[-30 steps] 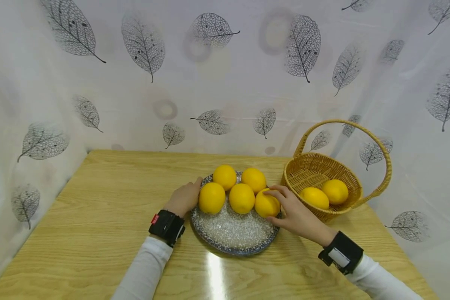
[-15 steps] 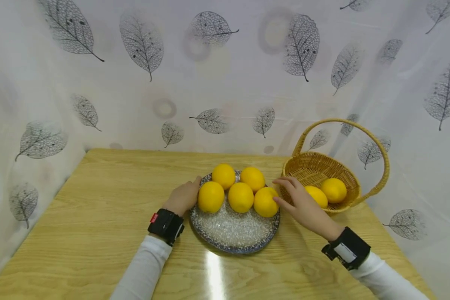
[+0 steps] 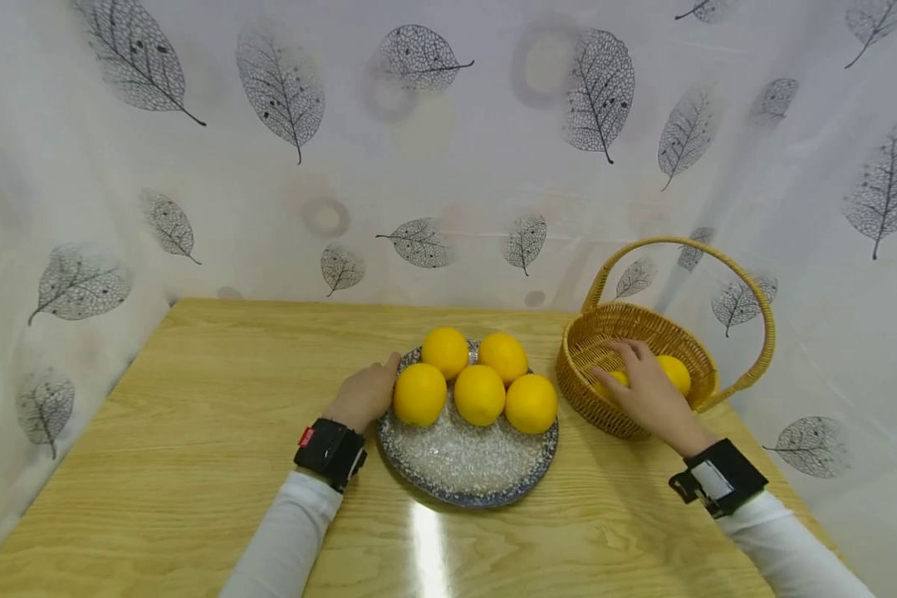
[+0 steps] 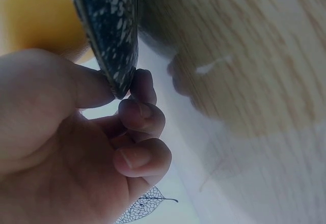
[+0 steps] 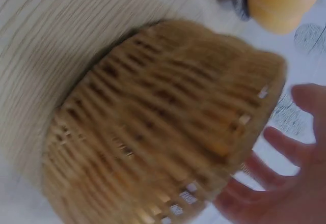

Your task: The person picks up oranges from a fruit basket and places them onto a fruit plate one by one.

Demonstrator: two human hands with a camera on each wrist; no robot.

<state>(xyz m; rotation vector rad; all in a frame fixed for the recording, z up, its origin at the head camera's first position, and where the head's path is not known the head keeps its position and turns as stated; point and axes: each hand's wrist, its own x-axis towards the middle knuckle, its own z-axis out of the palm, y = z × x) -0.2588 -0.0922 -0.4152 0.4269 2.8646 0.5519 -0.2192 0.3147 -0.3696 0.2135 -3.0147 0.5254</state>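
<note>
A speckled grey plate with a dark blue rim bears several yellow-orange oranges. My left hand pinches the plate's left rim; in the left wrist view the thumb lies over the edge and the curled fingers are under it. To the right stands a wicker basket with a tall handle. My right hand reaches over its front rim, fingers spread, above an orange that it partly hides. A second orange shows behind the hand. Whether the fingers touch fruit, I cannot tell.
Everything stands on a light wooden table. A pale curtain with leaf prints hangs behind and at both sides. The basket's arched handle rises above the right end of the basket.
My right hand has let go of the rightmost orange on the plate and moved right, over the basket. The left hand has stayed on the plate rim.
</note>
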